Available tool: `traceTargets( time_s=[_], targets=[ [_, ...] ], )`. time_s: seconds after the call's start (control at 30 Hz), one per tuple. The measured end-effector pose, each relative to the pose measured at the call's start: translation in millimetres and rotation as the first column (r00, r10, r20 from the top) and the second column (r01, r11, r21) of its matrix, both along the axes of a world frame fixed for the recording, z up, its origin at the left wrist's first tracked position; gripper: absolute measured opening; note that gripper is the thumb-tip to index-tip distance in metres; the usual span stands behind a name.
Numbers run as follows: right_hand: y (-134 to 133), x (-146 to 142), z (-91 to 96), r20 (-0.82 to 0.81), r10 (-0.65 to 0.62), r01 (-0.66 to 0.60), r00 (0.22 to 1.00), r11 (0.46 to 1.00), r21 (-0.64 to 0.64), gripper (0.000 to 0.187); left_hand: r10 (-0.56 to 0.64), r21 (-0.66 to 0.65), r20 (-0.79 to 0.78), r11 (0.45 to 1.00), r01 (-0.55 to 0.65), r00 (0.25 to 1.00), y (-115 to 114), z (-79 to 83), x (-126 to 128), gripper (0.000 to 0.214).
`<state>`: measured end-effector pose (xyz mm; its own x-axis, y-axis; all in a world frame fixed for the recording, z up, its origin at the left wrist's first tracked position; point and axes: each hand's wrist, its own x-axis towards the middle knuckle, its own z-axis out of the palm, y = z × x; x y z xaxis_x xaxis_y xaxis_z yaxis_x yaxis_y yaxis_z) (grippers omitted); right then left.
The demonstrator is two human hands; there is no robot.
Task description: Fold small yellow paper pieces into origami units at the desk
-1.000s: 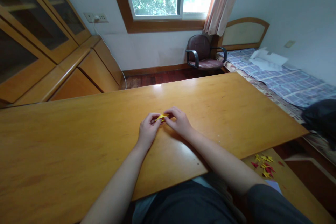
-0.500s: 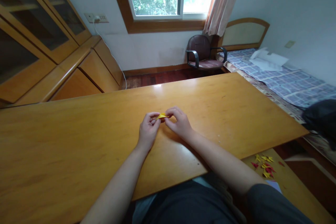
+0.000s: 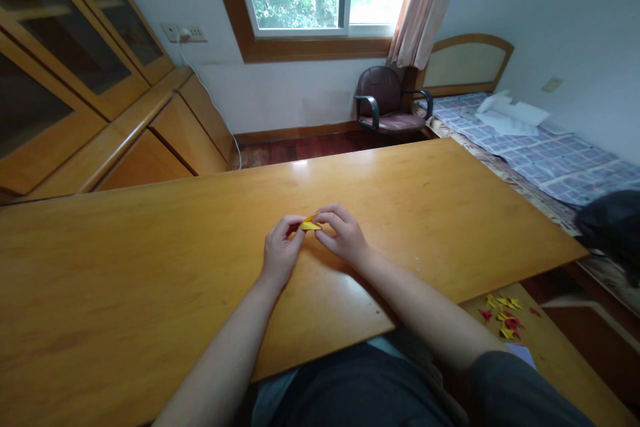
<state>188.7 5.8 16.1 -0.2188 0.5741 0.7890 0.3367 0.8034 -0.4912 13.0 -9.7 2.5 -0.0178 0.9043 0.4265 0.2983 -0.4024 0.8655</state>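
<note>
At the far left I see a glass-doored wooden cabinet [image 3: 125, 124], with a wall socket [image 3: 197, 34] beside it. The tabletop [image 3: 125, 280] stretches from the left edge toward the right. Over its middle, my left hand [image 3: 281, 247] has its grip closed on the left end of a small folded yellow paper [image 3: 311, 226]; my right hand [image 3: 344, 235] pinches the right end, so the paper sits between the two, though I cannot tell whether it touches the tabletop. Farther right, on the far side, stands a brown chair [image 3: 380, 93]. At near right, red and yellow folded pieces [image 3: 512, 325] lie on a lower wooden surface [image 3: 565, 360], and beyond them is a plaid-covered bed [image 3: 543, 157]
</note>
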Motion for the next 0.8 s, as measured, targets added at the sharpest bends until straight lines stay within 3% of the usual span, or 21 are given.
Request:
traceTargets(
  time_s=[0.4, 0.53, 0.63, 0.8],
  targets=[
    [-3.1, 2.0, 1.6, -0.012, 0.019, -0.019, 1.000, 1.000, 0.015, 0.016, -0.063, -0.036, 0.123, 0.997, 0.068, 0.990, -0.2, -3.0, 3.7, 0.020],
    [-2.0, 5.2, 3.1, -0.004, 0.024, -0.024, 1.000, 1.000, 0.008, 0.016, -0.147, 0.023, 0.210, 0.989, 0.146, 0.966, -3.4, 3.8, 5.4, 0.033],
    [-0.3, 7.3, 3.4, 0.004, 0.048, -0.048, 0.999, 0.999, 0.008, 0.016, -0.235, 0.069, 0.197, 0.972, 0.226, 0.952, -5.3, 7.3, 2.5, 0.035],
    [2.0, 8.8, 1.6, -0.008, 0.100, -0.100, 0.995, 0.995, -0.003, 0.016, -0.252, 0.083, 0.105, 0.966, 0.244, 0.962, -4.4, 6.4, -4.7, 0.027]
  ],
)
